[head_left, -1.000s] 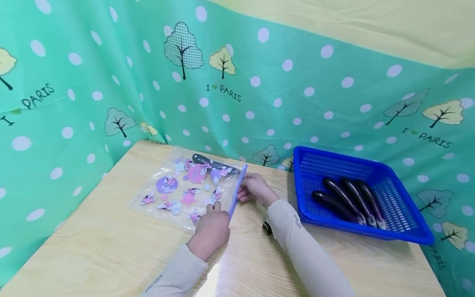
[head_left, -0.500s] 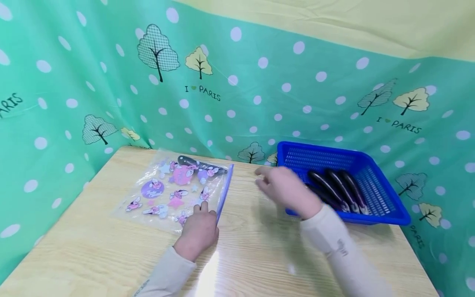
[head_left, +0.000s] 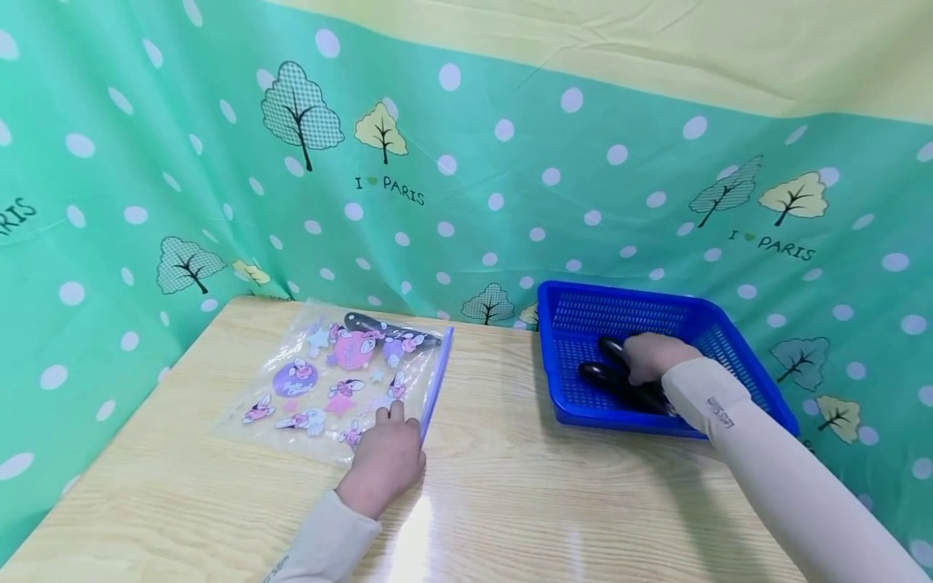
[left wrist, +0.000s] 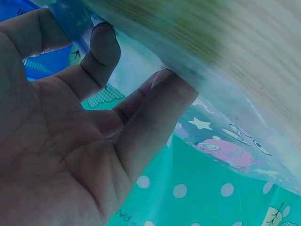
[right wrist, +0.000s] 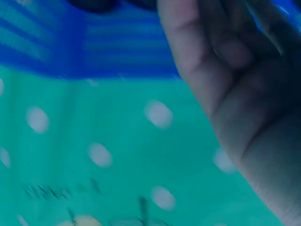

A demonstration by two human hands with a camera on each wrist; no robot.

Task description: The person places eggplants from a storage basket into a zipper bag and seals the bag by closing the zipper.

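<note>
A clear plastic zip bag (head_left: pixel 302 405) with pink and purple cartoon prints lies flat on the table at the left. Inside it, along the far side, is a long dark eggplant (head_left: pixel 379 326). At the near end of the bag's purple zip edge, my left hand (head_left: pixel 386 461) pinches the bag with bent fingers; the left wrist view shows those fingers (left wrist: pixel 150 113) against the film. Over in the blue basket, my right hand (head_left: pixel 656 356) is down among dark eggplants (head_left: pixel 601 374), partly covering them. Its fingertips run out of the right wrist view.
The blue plastic basket (head_left: pixel 548 380) has slatted walls and stands at the right rear of the wooden table (head_left: pixel 496 486). Behind the table hangs a green dotted curtain (head_left: pixel 452 210) printed with trees, close to the basket's back rim.
My right hand has left the bag's zip edge and moved right, into the basket onto the eggplants. My left hand stays at the bag. The head view has shifted slightly.
</note>
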